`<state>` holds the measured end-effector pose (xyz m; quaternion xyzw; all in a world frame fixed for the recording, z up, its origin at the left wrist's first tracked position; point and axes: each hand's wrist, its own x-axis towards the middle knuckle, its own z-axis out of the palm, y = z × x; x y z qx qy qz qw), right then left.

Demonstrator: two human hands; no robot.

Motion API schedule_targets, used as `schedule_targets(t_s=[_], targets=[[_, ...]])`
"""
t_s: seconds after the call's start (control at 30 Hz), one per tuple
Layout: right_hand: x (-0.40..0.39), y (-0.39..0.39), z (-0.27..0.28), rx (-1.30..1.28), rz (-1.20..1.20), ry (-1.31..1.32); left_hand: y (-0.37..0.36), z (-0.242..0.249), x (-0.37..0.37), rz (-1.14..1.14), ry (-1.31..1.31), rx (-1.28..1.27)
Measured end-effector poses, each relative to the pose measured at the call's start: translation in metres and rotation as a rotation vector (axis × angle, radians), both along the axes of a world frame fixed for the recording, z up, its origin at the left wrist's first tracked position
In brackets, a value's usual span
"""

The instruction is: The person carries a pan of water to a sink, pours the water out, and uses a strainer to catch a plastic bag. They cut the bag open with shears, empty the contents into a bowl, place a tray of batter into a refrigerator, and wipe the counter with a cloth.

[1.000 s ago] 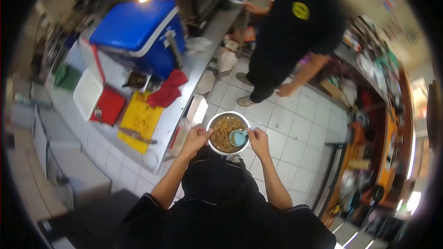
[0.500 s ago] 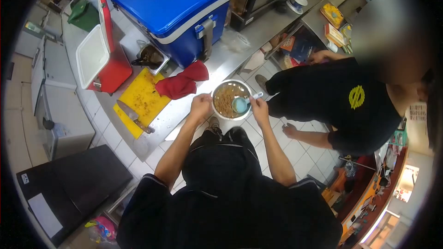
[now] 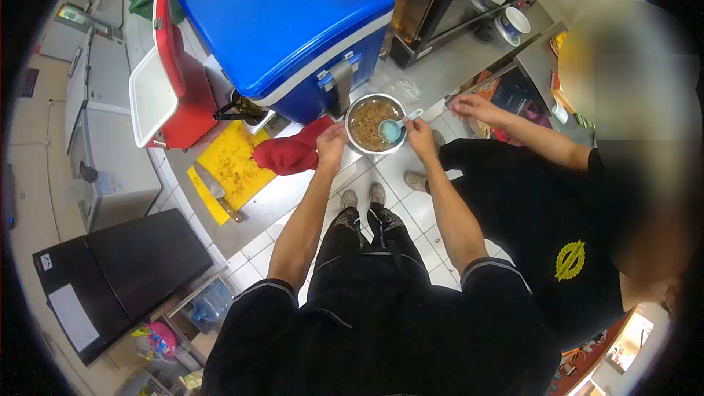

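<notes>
A round metal bowl (image 3: pixel 357 144) of brown chopped food is held up between my two hands, at the edge of the steel counter. My left hand (image 3: pixel 331 147) is closed on its left rim. My right hand (image 3: pixel 419 138) is closed at the right rim, fingertips right by the handle of a light blue ladle (image 3: pixel 389 130). The ladle's cup rests in the food and its pale handle sticks out over the rim. A red cloth (image 3: pixel 290 152) lies on the counter just left of my left hand.
A yellow cutting board (image 3: pixel 235 158) with food scraps and a knife (image 3: pixel 210 182) lies on the counter. Behind stand a blue cooler (image 3: pixel 286 22), an open red cooler (image 3: pixel 189 95) and a metal container (image 3: pixel 253 116). A co-worker (image 3: pixel 535 198) stands close on my right, one arm stretched toward the counter.
The bowl and both my hands have moved forward toward the counter, with the ladle still in the bowl. The co-worker has come nearer and raised an arm toward the counter.
</notes>
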<state>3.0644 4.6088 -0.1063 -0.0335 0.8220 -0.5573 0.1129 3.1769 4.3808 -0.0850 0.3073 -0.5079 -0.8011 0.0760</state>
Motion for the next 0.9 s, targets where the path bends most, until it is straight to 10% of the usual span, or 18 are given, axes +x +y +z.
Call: schedule_targets(t_s=[0.6,0.9], targets=[[0.109,0.042,-0.002,-0.233,-0.277,-0.343,0.034,0.013,0.000,0.244,-0.093,0.423],[0.221,0.159,-0.128,0.387,0.143,-0.244,0.053,-0.012,0.091,0.237,0.044,0.297]])
